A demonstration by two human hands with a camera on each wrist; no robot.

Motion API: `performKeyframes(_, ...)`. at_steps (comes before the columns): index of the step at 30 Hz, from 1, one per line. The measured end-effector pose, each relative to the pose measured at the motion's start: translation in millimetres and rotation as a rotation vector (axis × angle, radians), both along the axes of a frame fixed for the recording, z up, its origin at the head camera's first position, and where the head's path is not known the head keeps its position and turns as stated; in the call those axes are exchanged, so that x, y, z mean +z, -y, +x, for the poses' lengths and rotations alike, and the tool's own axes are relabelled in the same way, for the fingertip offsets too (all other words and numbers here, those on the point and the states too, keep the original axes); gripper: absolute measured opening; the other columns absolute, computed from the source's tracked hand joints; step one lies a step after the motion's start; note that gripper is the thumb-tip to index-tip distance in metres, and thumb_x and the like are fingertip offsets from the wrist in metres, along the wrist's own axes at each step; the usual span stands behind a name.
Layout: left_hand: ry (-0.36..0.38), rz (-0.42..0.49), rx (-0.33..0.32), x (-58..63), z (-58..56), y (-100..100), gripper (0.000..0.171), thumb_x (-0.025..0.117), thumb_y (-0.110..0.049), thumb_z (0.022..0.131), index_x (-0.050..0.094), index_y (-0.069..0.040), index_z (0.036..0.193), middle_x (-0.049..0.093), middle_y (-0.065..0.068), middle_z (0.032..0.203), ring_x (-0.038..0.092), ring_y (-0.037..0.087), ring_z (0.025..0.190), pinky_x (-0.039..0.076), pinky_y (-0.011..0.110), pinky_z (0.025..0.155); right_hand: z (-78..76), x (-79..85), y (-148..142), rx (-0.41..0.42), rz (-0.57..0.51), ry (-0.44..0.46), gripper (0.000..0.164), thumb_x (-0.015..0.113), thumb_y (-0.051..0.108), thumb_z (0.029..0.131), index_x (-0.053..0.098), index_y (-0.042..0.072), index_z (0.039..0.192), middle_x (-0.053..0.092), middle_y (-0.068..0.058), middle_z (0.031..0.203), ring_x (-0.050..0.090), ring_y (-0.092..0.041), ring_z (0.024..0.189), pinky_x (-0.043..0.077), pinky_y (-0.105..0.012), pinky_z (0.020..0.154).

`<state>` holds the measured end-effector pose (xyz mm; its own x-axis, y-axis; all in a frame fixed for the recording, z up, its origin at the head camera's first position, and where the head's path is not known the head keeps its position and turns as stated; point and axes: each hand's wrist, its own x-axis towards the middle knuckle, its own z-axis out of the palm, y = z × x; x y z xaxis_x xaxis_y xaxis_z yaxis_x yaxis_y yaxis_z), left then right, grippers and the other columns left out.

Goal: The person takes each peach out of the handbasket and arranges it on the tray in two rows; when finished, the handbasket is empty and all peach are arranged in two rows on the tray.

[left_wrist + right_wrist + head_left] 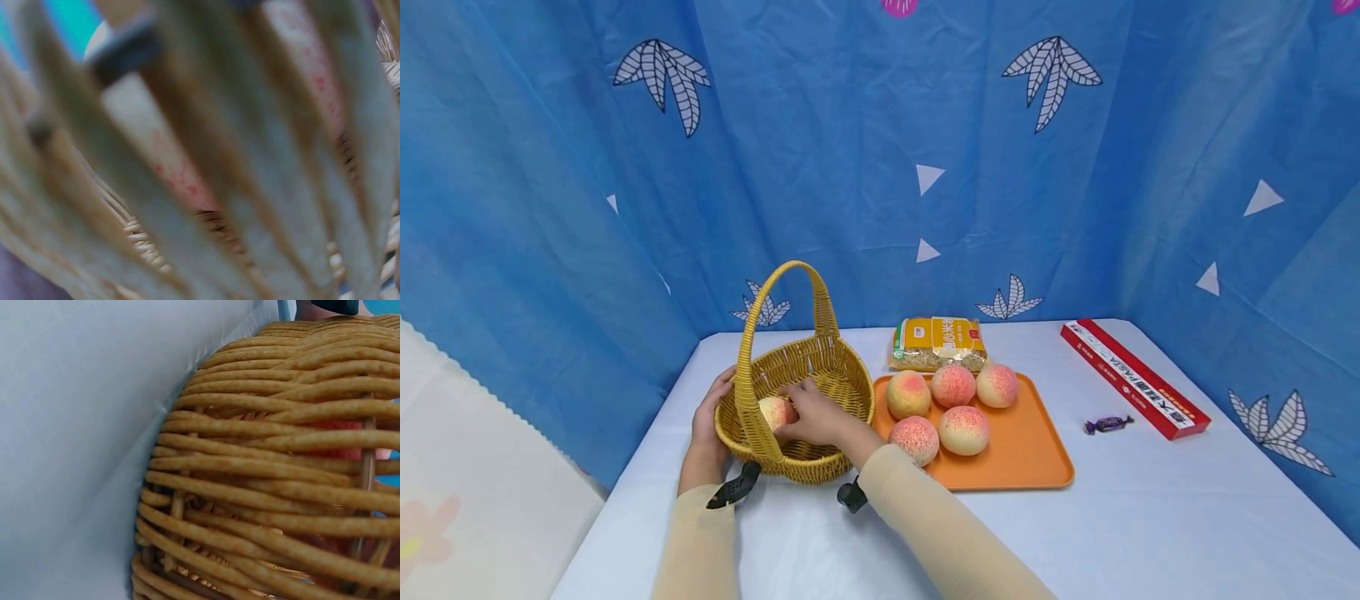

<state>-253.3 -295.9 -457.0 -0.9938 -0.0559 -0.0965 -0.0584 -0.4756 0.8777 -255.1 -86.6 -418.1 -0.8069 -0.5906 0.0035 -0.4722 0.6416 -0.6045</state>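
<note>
A wicker basket (850, 383) with a tall arched handle stands at the left of the table. My left hand (706, 425) holds it at its left side, partly hidden behind the rim. Inside the basket, my right hand (812, 417) grips a pink and cream peach (777, 410), low and to the left, partly behind the handle. Through the blurred weave in the left wrist view, the peach (181, 178) shows as pale patches with red specks. The right wrist view is mostly filled by the basket's woven outer wall (262, 431).
Right of the basket lies an orange tray (1022, 458) with several peaches (964, 430). Behind it is a yellow bag of grain (938, 343). Farther right are a purple wrapped candy (1108, 424) and a long red pasta box (1135, 377). A blue curtain (850, 167) hangs behind the table.
</note>
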Motion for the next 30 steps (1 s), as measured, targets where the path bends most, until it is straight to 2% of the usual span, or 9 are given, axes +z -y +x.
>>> performKeyframes(3,0.005,-0.007,0.0,0.3,0.1,0.0,0.042,0.028,-0.027,0.109,0.035,-0.029,0.151,0.05,-0.017,0.135,0.051,-0.001,0.121,0.046,0.012,0.098,-0.1,-0.9,-0.3,0.003,-0.011,0.01,0.062,0.075,0.036,0.09,0.05,0.017,0.143,0.046,-0.008,0.131,0.056,-0.014,0.104,0.052,-0.026,0.087)
performKeyframes(6,-0.003,-0.01,-0.002,-0.2,-0.3,-0.3,0.042,0.028,-0.026,0.109,0.035,-0.027,0.151,0.049,-0.015,0.136,0.05,0.001,0.122,0.046,0.013,0.098,-1.8,-2.1,-0.6,0.031,-0.046,0.034,0.058,0.077,0.034,0.088,0.05,0.017,0.137,0.053,-0.005,0.127,0.058,-0.011,0.102,0.052,-0.023,0.085)
performKeyframes(10,-0.009,-0.013,0.0,-1.7,-1.3,-0.6,0.042,0.028,-0.026,0.109,0.035,-0.027,0.15,0.049,-0.015,0.136,0.05,0.001,0.121,0.046,0.013,0.097,-2.8,-3.3,-0.7,0.067,-0.089,0.1,0.056,0.078,0.03,0.088,0.044,0.017,0.131,0.061,-0.002,0.115,0.06,-0.007,0.094,0.052,-0.02,0.079)
performKeyframes(13,-0.011,-0.019,0.005,-2.1,-1.4,0.1,0.041,0.029,-0.027,0.109,0.037,-0.028,0.149,0.049,-0.015,0.135,0.05,0.0,0.12,0.046,0.013,0.097,-1.8,-3.9,-0.7,0.069,-0.091,0.13,0.059,0.077,0.03,0.088,0.041,0.019,0.133,0.061,-0.002,0.112,0.061,-0.007,0.091,0.052,-0.021,0.078)
performKeyframes(18,-0.024,-0.014,0.006,-2.8,-1.1,0.7,0.039,0.031,-0.028,0.109,0.039,-0.027,0.147,0.052,-0.015,0.133,0.053,0.001,0.118,0.048,0.014,0.097,-1.3,-4.3,-0.2,0.078,-0.075,0.105,0.074,0.076,0.029,0.09,0.034,0.012,0.148,0.058,-0.007,0.128,0.061,-0.011,0.108,0.053,-0.024,0.087)
performKeyframes(21,-0.031,-0.018,0.002,-3.7,-1.1,0.6,0.039,0.031,-0.027,0.109,0.039,-0.026,0.147,0.054,-0.015,0.131,0.054,0.001,0.117,0.048,0.014,0.097,-1.2,-4.5,0.6,0.083,-0.054,0.064,0.081,0.077,0.027,0.089,0.031,0.009,0.153,0.053,-0.01,0.138,0.058,-0.015,0.118,0.051,-0.025,0.095)
performKeyframes(26,-0.046,-0.011,-0.002,-3.6,0.1,1.2,0.037,0.031,-0.027,0.109,0.041,-0.026,0.145,0.057,-0.016,0.128,0.055,0.0,0.115,0.048,0.015,0.097,0.3,-3.4,0.5,0.056,-0.033,0.029,0.076,0.078,0.027,0.087,0.039,0.011,0.15,0.048,-0.012,0.139,0.056,-0.019,0.117,0.052,-0.029,0.095)
performKeyframes(30,-0.063,-0.019,-0.003,-3.6,1.0,1.0,0.036,0.032,-0.028,0.109,0.043,-0.027,0.143,0.059,-0.018,0.126,0.055,0.0,0.116,0.047,0.014,0.097,0.6,-1.3,-0.3,0.027,-0.081,0.011,0.071,0.08,0.026,0.086,0.044,0.012,0.145,0.05,-0.009,0.135,0.056,-0.018,0.115,0.053,-0.029,0.094)
